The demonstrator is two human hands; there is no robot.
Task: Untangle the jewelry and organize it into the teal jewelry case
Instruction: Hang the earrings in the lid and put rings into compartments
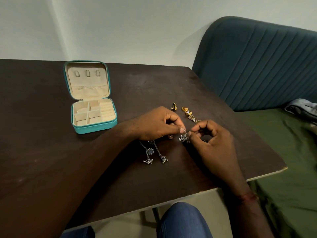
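On table [34, 126], tangled silver jewelry [183, 138]

a plain pale wall [137, 23] stands behind a dark brown table [42, 134] whose right edge is chipped. to the right, a ribbed blue-green backrest [257, 66], perhaps a headboard, rises over a green cover [283, 169], where crumpled grey cloth [301, 107] lies. the light is dim and even.

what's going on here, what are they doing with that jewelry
A person at the dark table is untangling silver jewelry: the left hand and right hand each pinch part of it, while two chained pendants trail on the tabletop. A few gold pieces lie just beyond the hands. The teal jewelry case sits open to the left, its compartments showing nothing inside.
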